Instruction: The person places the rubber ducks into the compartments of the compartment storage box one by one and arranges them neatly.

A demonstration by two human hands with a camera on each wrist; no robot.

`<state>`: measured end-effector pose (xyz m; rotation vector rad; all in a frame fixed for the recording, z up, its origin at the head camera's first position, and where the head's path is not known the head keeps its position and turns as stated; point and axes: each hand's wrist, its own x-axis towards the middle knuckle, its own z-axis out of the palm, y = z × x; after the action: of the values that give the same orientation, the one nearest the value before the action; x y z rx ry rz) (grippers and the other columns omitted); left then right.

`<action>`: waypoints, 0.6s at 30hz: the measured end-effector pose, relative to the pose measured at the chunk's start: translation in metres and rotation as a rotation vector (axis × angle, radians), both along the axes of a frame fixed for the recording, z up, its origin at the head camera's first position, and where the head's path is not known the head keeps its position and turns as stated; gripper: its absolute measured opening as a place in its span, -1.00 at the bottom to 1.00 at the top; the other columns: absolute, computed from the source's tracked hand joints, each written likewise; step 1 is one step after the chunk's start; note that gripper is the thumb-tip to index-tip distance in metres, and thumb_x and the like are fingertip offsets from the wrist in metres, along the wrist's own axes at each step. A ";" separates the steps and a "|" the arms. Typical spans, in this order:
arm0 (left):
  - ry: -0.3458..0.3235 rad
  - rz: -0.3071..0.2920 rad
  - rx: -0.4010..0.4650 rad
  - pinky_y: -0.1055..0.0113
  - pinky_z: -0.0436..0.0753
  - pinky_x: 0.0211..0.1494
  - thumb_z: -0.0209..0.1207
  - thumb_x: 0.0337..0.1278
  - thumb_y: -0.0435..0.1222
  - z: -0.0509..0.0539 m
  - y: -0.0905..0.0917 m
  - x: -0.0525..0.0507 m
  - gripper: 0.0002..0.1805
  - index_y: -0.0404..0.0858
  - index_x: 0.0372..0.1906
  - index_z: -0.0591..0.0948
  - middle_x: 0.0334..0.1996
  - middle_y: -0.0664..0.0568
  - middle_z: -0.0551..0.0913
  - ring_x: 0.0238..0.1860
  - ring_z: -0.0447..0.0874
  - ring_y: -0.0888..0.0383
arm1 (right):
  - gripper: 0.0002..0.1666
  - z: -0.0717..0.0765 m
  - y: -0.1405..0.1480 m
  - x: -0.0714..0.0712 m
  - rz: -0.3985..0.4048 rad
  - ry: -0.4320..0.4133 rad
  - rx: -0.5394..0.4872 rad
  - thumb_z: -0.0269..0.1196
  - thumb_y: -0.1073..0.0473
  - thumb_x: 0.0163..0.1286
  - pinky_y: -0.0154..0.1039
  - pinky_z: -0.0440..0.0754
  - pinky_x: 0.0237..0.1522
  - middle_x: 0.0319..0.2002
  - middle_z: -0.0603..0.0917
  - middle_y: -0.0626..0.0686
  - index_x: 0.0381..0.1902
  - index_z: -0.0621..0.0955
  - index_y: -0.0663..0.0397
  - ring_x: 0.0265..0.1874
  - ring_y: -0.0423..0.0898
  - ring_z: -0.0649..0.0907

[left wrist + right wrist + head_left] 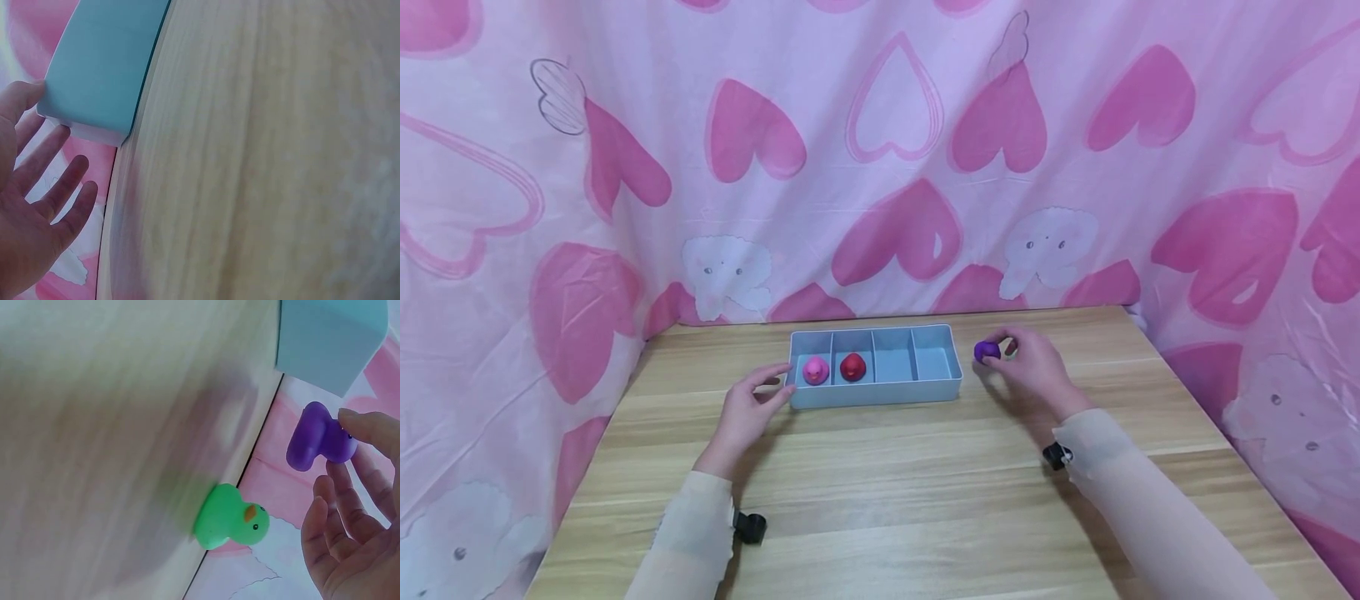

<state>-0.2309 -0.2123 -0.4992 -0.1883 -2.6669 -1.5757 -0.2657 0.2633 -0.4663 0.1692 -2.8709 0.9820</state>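
My right hand point(1033, 367) pinches a purple toy duck point(319, 437) by its head between thumb and fingertips, just right of the divided box and above the table. A green toy duck point(228, 515) stands on the table below that hand; in the head view the hand hides it. At the box's left end, my left hand point(752, 408) touches the wall with thumb and fingertips, its other fingers spread loosely. The pale blue box point(880, 393) has a row of compartments. A pink duck point(816, 370) sits in the leftmost and a red duck point(853, 367) in the one beside it.
The box stands near the far edge of the wooden table point(880, 500). A pink curtain point(895, 167) printed with hearts hangs behind the table and along its sides. Black wrist cameras point(749, 527) are strapped to both sleeves.
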 end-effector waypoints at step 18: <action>-0.020 0.011 0.003 -0.11 0.64 0.35 0.31 0.38 -0.13 0.004 0.001 0.002 -0.50 -0.15 0.34 0.60 0.37 -0.10 0.55 0.33 0.53 -0.18 | -0.64 0.018 -0.010 -0.006 0.021 0.142 -0.041 0.52 0.04 0.27 0.04 0.72 -0.10 -0.06 0.75 0.03 -0.03 0.69 -0.06 -0.02 0.12 0.68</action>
<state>-0.2290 -0.2111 -0.4953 -0.1585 -2.6750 -1.5869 -0.2722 0.2528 -0.4484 0.2554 -2.7243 0.9896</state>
